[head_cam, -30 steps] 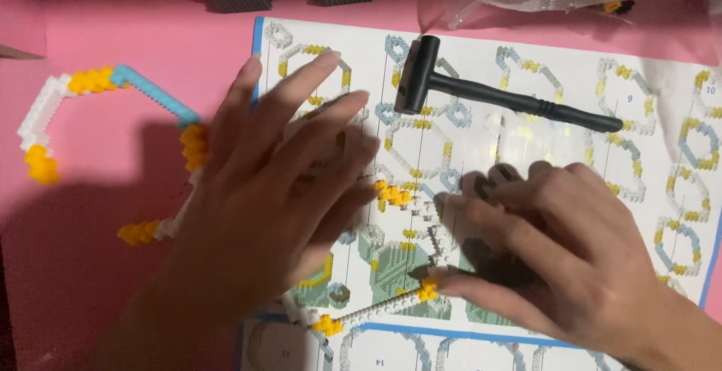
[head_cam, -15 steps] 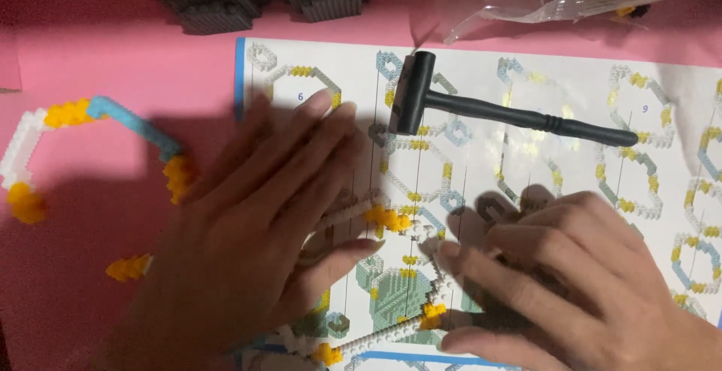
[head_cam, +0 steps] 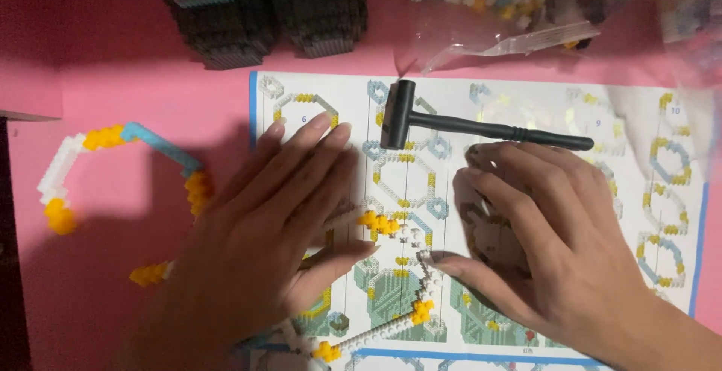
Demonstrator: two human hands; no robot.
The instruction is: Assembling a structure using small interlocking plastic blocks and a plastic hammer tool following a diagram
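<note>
While both hands lie flat with fingers spread, gripping nothing, a white and yellow brick chain (head_cam: 398, 266) rests between them on the instruction sheet (head_cam: 526, 107). The left hand (head_cam: 271, 235) lies at its nine o'clock, the right hand (head_cam: 549, 243) at three o'clock. A black hammer (head_cam: 466, 124) lies at twelve o'clock on the pink bench (head_cam: 150, 100).

Hammer (head_cam: 466, 124) blocks above (stacks (head_cam: 263, 10) beyond).

Dim, warm light falls from above right; soft shadows spread left of the left hand (head_cam: 263, 243) across the pink tabletop (head_cam: 150, 92). Top edge blurred.
</note>
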